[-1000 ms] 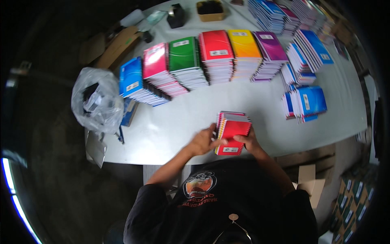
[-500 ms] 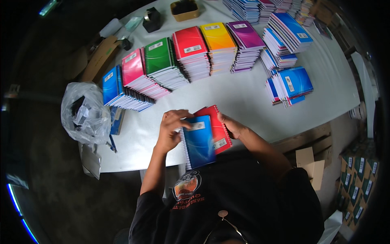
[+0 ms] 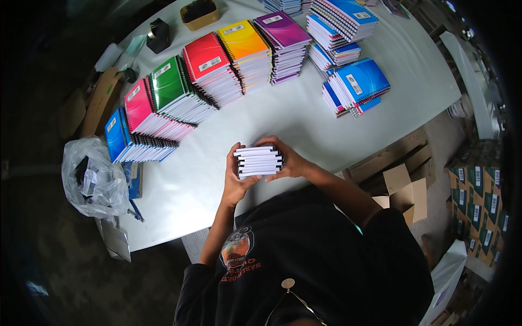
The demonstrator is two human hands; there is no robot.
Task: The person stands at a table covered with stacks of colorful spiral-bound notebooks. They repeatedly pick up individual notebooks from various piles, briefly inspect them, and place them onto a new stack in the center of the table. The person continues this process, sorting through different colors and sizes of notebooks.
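The left hand [image 3: 235, 182] and right hand [image 3: 291, 162] grip a small white-paged stack of spiral-bound notebooks [image 3: 259, 161] over the near part of a pale, smooth-topped table [image 3: 405, 106]. Left of the table bulges a clear plastic bag [image 3: 100, 185]; to its right are slatted brown wooden pallets [image 3: 389, 156] and an open tan cardboard box [image 3: 405, 196].

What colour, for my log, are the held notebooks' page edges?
White; the held notebooks show best in head view.

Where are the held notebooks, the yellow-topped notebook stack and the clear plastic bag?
Held notebooks [image 3: 259, 161], head view: on the page edges.
Yellow-topped notebook stack [image 3: 244, 44], head view: on the top cover.
Clear plastic bag [image 3: 110, 198], head view: on its side.
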